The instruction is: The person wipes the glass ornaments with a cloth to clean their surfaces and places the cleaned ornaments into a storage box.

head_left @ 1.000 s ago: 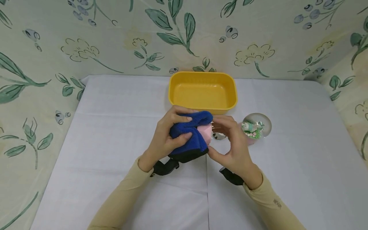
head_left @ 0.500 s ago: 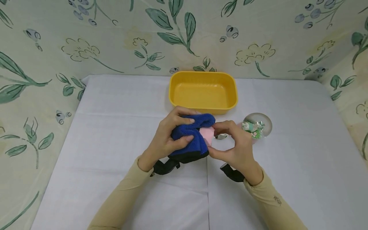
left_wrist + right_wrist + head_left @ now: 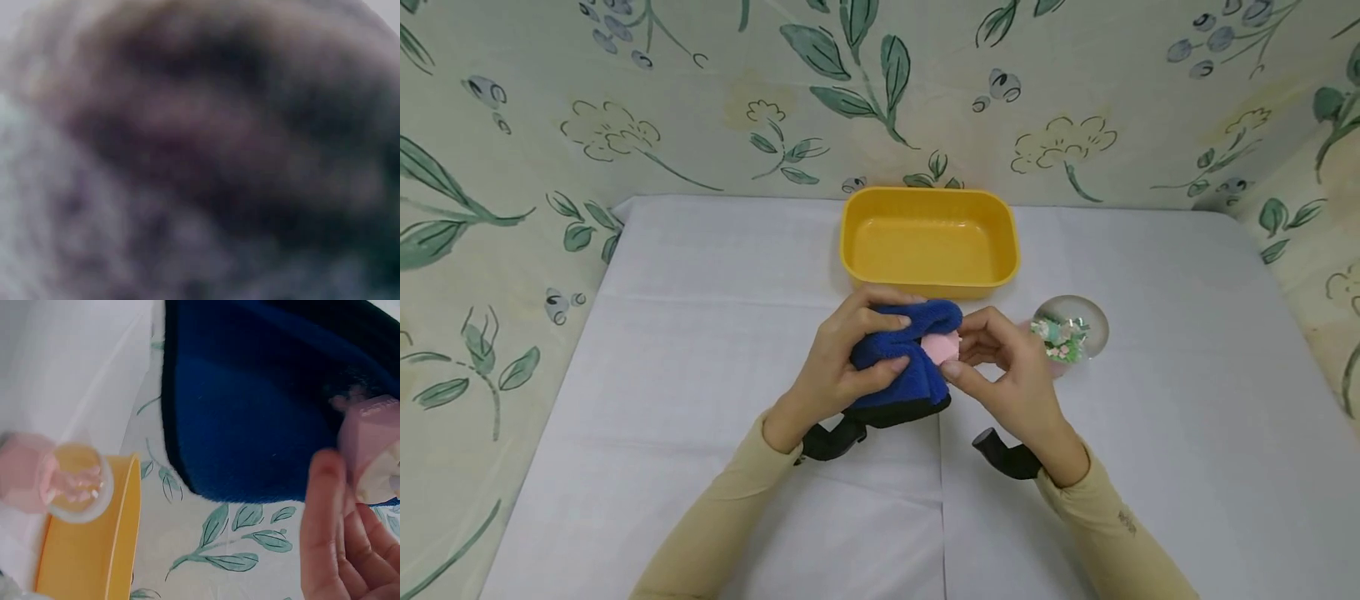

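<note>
My left hand (image 3: 842, 358) grips a blue cloth (image 3: 901, 367) with a black edge, its thumb and fingers pressing the folds. A pink faceted base (image 3: 942, 347) pokes out of the cloth, apparently a snow globe's; the rest of it is covered. My right hand (image 3: 1011, 379) holds this base between thumb and curled fingers. In the right wrist view, the base (image 3: 372, 428) shows a cream underside, with the right thumb (image 3: 325, 487) at its side. The left wrist view is too dark and blurred to make out.
A yellow tub (image 3: 928, 287) stands behind the hands. To the right lies a snow globe (image 3: 1066, 333) with a green and white figure. Another snow globe (image 3: 69, 481), pink inside, appears in the right wrist view. White cloth (image 3: 700, 375) covers the table; a floral curtain (image 3: 700, 92) hangs behind.
My right thumb has moved up from the cloth's lower edge onto the pink base, and the right fingers have shifted around it. The left hand and cloth have dropped slightly towards me.
</note>
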Action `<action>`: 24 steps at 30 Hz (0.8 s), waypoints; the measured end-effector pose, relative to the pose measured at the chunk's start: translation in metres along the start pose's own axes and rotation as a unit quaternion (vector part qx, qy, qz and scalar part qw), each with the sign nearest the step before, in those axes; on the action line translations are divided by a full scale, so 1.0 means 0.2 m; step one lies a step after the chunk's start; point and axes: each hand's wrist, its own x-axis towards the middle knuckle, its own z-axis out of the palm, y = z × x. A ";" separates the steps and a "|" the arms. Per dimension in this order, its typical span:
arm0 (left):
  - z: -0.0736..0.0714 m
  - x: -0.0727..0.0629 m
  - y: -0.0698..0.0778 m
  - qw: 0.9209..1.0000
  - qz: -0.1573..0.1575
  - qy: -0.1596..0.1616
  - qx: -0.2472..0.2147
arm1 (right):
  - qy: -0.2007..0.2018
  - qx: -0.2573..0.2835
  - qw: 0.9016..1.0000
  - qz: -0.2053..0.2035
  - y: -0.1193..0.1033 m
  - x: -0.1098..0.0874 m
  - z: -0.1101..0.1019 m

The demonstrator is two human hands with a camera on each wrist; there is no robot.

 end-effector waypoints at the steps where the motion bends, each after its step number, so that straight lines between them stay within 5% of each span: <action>1: 0.00 0.00 0.00 1.000 -0.004 0.006 -0.001 | -0.002 -0.017 1.000 -0.025 0.00 0.00 0.00; 6: -0.01 0.00 0.00 0.999 -0.026 0.030 -0.005 | -0.012 -0.110 0.981 -0.163 0.01 0.02 0.00; 9: -0.02 0.00 0.00 0.998 -0.040 0.037 -0.010 | -0.031 -0.154 0.965 -0.212 0.00 0.03 0.00; 13: -0.01 0.00 0.01 0.998 -0.044 0.032 -0.022 | -0.031 -0.168 0.955 -0.244 0.00 0.03 -0.01; 19: -0.01 0.00 0.01 0.999 -0.018 -0.002 -0.028 | 0.022 -0.165 0.944 -0.286 0.02 0.03 -0.01; 24: -0.01 0.00 0.03 0.999 0.012 -0.028 -0.023 | 0.044 -0.138 0.956 -0.256 0.03 0.01 -0.01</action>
